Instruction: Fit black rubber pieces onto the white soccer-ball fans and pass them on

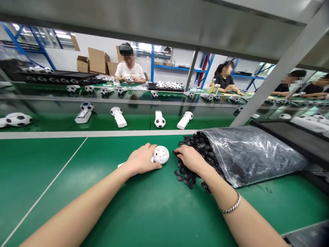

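My left hand [142, 158] is closed around a white handheld fan [161, 155] with a round, ball-shaped slotted head. The head pokes out past my thumb and fingers, and most of the handle is hidden under the palm. To the right, my right hand [190, 158] reaches over a heap of small black plastic pieces [197, 141]. Its thumb and fingertips are pinched together at the heap's left edge, on one black piece [175, 152]. The heap spills from the mouth of a clear plastic bag [257, 154] lying on its side.
Beyond the pale edge strip [102, 134] runs a green belt carrying several football-patterned fans [159, 120]. A slanted metal post [277, 68] rises behind the bag, and a dark tray [288, 133] stands at right. Co-workers [130, 70] sit across the line.
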Tool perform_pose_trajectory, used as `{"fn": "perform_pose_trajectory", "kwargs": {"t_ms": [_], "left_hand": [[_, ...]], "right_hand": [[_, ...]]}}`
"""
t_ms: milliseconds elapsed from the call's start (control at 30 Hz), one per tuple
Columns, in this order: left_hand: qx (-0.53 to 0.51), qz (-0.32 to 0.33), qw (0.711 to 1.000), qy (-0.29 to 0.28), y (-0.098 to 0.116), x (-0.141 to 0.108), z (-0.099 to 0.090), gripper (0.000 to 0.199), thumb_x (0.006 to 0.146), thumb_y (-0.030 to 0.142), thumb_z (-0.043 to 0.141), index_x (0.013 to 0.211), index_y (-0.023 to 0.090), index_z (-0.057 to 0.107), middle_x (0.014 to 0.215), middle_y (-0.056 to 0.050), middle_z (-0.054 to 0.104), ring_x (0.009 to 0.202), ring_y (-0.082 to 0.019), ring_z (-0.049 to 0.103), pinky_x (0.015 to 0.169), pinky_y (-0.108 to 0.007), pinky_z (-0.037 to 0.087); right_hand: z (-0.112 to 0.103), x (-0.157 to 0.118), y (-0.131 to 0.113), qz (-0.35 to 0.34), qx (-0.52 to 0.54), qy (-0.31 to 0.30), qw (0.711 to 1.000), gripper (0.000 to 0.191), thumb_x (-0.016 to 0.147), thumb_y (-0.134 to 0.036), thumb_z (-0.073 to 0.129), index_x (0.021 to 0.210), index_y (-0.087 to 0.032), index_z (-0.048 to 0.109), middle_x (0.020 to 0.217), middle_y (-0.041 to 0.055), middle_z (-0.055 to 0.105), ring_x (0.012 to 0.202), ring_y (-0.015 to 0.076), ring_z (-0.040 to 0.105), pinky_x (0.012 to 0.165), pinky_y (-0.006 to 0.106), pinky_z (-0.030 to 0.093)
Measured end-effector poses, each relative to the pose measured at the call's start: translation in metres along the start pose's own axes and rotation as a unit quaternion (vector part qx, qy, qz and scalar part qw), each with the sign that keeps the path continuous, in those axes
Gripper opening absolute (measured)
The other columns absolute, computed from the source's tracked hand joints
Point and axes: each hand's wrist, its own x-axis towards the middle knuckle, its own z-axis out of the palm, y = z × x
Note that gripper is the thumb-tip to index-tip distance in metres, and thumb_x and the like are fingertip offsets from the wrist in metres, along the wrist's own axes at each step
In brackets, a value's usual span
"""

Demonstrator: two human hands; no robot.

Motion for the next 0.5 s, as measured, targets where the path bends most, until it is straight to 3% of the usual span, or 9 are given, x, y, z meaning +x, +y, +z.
{"fn": "perform_pose_trajectory", "kwargs": {"t_ms": [133, 233, 333, 500], "left_hand": [[-0.002, 0.011, 1.000, 0.014, -0.001, -0.001, 0.003, 0.073, 0.058, 0.057, 0.059, 0.121, 0.026, 0.041, 0.111, -0.006, 0.052, 0.102, -0.027, 0.051, 0.073, -0.032, 0.044], [-0.010, 0.019, 0.999, 0.030, -0.002, -0.003, 0.003, 0.071, 0.060, 0.056, 0.058, 0.123, 0.028, 0.039, 0.114, -0.003, 0.051, 0.101, -0.024, 0.052, 0.075, -0.031, 0.044], [-0.013, 0.026, 0.999, 0.043, -0.002, -0.005, 0.003, 0.071, 0.061, 0.054, 0.059, 0.123, 0.029, 0.037, 0.115, -0.001, 0.050, 0.102, -0.023, 0.052, 0.075, -0.030, 0.044], [-0.028, 0.024, 0.998, 0.046, -0.003, -0.005, 0.004, 0.072, 0.060, 0.053, 0.060, 0.125, 0.030, 0.036, 0.118, -0.001, 0.048, 0.101, -0.022, 0.053, 0.075, -0.030, 0.044]], "right_hand": [[0.001, 0.002, -0.003, -0.016, 0.064, 0.089, 0.994, 0.019, 0.084, -0.023, 0.047, 0.089, -0.021, 0.066, 0.092, 0.0042, 0.059, 0.089, 0.0160, 0.055, 0.078, 0.024, 0.041], [0.001, 0.002, -0.010, -0.051, 0.153, 0.136, 0.978, 0.019, 0.084, -0.021, 0.048, 0.095, -0.019, 0.063, 0.085, 0.0031, 0.060, 0.082, 0.0138, 0.055, 0.077, 0.024, 0.043], [-0.002, -0.001, -0.018, -0.080, 0.207, 0.157, 0.962, 0.022, 0.085, -0.019, 0.045, 0.101, -0.019, 0.061, 0.083, 0.0034, 0.058, 0.080, 0.0136, 0.055, 0.074, 0.025, 0.043], [-0.006, -0.006, -0.026, -0.086, 0.288, 0.144, 0.943, 0.014, 0.083, -0.019, 0.048, 0.092, -0.021, 0.059, 0.083, 0.0006, 0.060, 0.076, 0.0126, 0.056, 0.070, 0.025, 0.044]]}}
